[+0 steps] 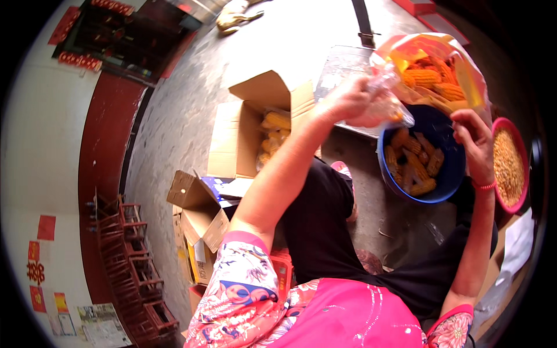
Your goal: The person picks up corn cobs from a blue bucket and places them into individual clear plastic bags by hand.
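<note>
My left hand (pixel 351 103) is closed round a crumpled clear plastic bag (pixel 384 80), above the near-left rim of a blue bucket (pixel 387 181). In the bucket lie several corn cobs (pixel 413 158), some of them seemingly wrapped in clear plastic. On the bucket's right side hangs my right hand (pixel 477 142), its fingers curled toward the thumb; whatever they pinch is too small to make out. Just beyond the bucket stands a large open sack (pixel 477 69) full of orange corn cobs (pixel 432 76).
A pink basin (pixel 525 174) of loose corn kernels (pixel 507 165) stands at the right. Left of my legs, an open cardboard box (pixel 223 139) contains bagged cobs (pixel 275 122); more boxes (pixel 194 223) sit nearer. An animal (pixel 233 16) lies on the far floor. Wooden stools (pixel 136 255) line the left wall.
</note>
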{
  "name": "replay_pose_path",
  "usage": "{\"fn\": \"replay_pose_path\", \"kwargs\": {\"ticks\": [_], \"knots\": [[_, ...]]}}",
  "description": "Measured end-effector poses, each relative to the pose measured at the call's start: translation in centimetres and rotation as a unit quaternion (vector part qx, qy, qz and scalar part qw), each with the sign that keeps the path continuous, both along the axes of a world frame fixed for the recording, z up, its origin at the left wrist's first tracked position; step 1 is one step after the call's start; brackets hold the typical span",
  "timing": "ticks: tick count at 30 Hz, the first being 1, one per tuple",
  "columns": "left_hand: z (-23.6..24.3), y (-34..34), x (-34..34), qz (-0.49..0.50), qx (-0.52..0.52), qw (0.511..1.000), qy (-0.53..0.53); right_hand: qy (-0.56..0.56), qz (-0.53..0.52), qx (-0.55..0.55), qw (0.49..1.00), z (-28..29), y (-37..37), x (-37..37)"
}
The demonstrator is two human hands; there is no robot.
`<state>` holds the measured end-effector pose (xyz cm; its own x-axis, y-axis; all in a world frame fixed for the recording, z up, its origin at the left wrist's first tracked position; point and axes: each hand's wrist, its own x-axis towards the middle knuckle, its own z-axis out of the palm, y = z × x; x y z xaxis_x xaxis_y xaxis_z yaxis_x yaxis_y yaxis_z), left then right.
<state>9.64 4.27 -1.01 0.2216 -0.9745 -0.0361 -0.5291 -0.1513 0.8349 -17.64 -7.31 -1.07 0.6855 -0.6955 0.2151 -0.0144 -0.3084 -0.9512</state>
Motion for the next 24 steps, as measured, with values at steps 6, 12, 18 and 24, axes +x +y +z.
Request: {"fn": "replay_pose_path", "kwargs": {"ticks": [6,12,18,24], "knots": [[-1.7,8.1,11.8,0.157,0.083,0.980,-0.091,0.063,0.030,0.020,0.997,0.1,0.1,-0.3],[-16.2,21.8,21.9,0.326,0.092,0.929,-0.150,0.109,0.084,0.029,0.990,-1.5,0.1,0.7],[-21.2,26.7,20.9,0.392,0.171,0.869,-0.248,0.157,0.078,0.055,0.983,-1.5,-0.5,-0.2],[-27.3,36.8,23.6,0.326,0.305,0.891,-0.084,0.130,0.112,-0.016,0.985,-2.2,-0.5,1.7]]}}
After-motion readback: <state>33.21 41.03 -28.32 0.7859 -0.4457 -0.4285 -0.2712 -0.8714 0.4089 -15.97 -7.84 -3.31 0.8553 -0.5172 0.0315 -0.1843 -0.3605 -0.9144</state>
